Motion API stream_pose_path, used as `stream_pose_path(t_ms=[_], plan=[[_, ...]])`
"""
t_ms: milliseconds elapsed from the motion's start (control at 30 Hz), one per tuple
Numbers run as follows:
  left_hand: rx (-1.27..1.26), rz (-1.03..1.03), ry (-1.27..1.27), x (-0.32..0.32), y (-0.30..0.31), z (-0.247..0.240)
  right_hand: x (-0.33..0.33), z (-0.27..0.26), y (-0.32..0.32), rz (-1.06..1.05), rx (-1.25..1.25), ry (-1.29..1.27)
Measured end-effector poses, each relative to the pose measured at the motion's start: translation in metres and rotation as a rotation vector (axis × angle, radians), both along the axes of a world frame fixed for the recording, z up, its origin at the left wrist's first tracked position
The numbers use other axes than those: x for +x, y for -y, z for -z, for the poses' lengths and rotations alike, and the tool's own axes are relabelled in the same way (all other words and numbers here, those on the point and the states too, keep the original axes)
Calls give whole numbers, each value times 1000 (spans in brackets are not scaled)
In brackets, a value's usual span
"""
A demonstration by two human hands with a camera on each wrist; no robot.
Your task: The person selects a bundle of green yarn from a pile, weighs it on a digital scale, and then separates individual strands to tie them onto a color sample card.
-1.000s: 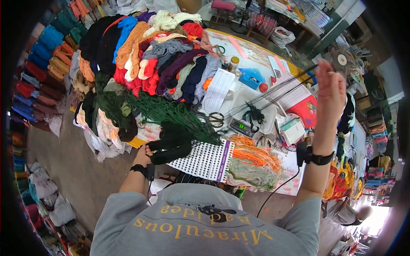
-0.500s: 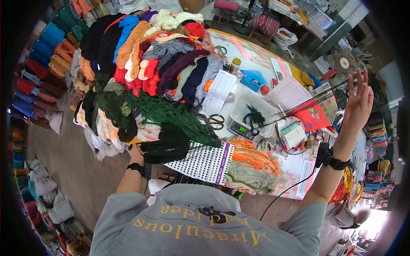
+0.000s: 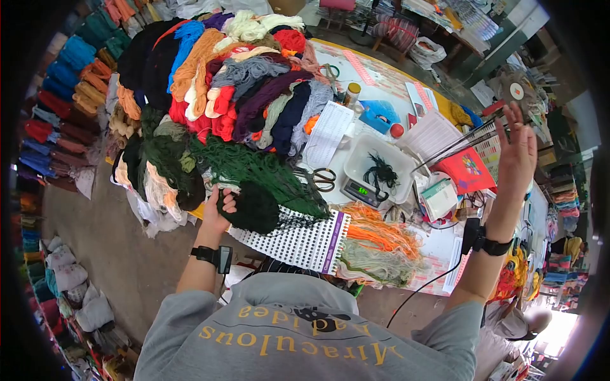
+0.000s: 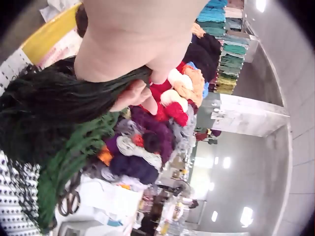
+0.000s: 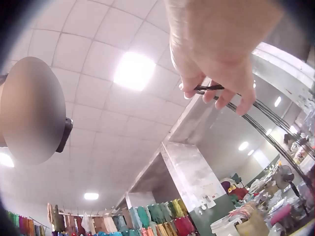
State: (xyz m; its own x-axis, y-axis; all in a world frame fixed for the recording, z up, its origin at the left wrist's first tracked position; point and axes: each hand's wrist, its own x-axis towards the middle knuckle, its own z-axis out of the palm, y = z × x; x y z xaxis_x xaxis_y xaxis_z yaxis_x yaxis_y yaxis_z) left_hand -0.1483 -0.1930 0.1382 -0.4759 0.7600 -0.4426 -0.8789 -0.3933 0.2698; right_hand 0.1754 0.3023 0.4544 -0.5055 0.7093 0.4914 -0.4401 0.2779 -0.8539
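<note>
My left hand (image 3: 219, 213) grips one end of a very dark green yarn hank (image 3: 254, 208), whose loose strands trail over a white dotted card (image 3: 286, 242). In the left wrist view the hank (image 4: 44, 108) droops from the fingers above brighter green yarn (image 4: 81, 162). Out at the right, my right hand (image 3: 518, 152) is raised and pinches several thin dark yarn strands (image 3: 460, 143). The right wrist view shows those strands (image 5: 266, 125) looped at the fingertips and stretching down. A small dark yarn bundle (image 3: 380, 170) lies in a clear plastic tub (image 3: 401, 159) on a digital scale (image 3: 363, 192).
A big heap of coloured yarn hanks (image 3: 216, 76) covers the table's left side. Black-handled scissors (image 3: 323, 180) lie near the scale. Orange yarn strands (image 3: 381, 228) hang from the card's edge. Papers (image 3: 327, 133), a blue box (image 3: 379, 117) and a red booklet (image 3: 462, 171) lie around.
My right hand swung outward to the right with the strands, pulling them away from the tub, then came slightly back. My left hand shifted left, then moved up and right with the hank.
</note>
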Motion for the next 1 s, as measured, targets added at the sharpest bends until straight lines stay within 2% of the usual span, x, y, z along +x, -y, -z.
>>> stream_pose_path(t_ms=[33,100,133,233,267,300,367,433,500,633,700,733,800,900,967,1000], plan=[[-1,-4,-1,6,-10,-16,-3,13,-2,-4,-1,-1],[115,-5,95,20,-30,-53,-7,49,-6,131,-114,124],[269,64,102,19,-32,-54,-11,77,-14,135,-111,171],[287,159,4,31,-50,-89,-28,148,-9,215,-88,410],[424,245,-2,30,-54,-87,-30,181,-10,210,11,461],[419,247,-5,32,-59,-90,-30,221,-11,206,109,511],[343,294,-55,41,-71,-96,-18,307,-20,196,441,830],[173,298,-204,51,-86,-100,-8,331,19,97,336,1339],[106,358,-261,55,-94,-91,14,372,45,169,529,1479],[57,344,-267,66,-108,-96,43,382,74,250,472,1337],[6,323,-246,73,-115,-95,58,373,78,349,326,1198],[-15,296,-228,75,-119,-92,64,366,81,300,180,1175],[-76,248,-201,82,-127,-93,73,363,91,283,162,1150],[-30,254,-183,85,-134,-92,90,381,106,209,136,1125],[-15,262,-192,87,-135,-92,100,405,115,52,52,1253],[-2,269,-200,87,-135,-93,97,389,123,-6,156,1317]])
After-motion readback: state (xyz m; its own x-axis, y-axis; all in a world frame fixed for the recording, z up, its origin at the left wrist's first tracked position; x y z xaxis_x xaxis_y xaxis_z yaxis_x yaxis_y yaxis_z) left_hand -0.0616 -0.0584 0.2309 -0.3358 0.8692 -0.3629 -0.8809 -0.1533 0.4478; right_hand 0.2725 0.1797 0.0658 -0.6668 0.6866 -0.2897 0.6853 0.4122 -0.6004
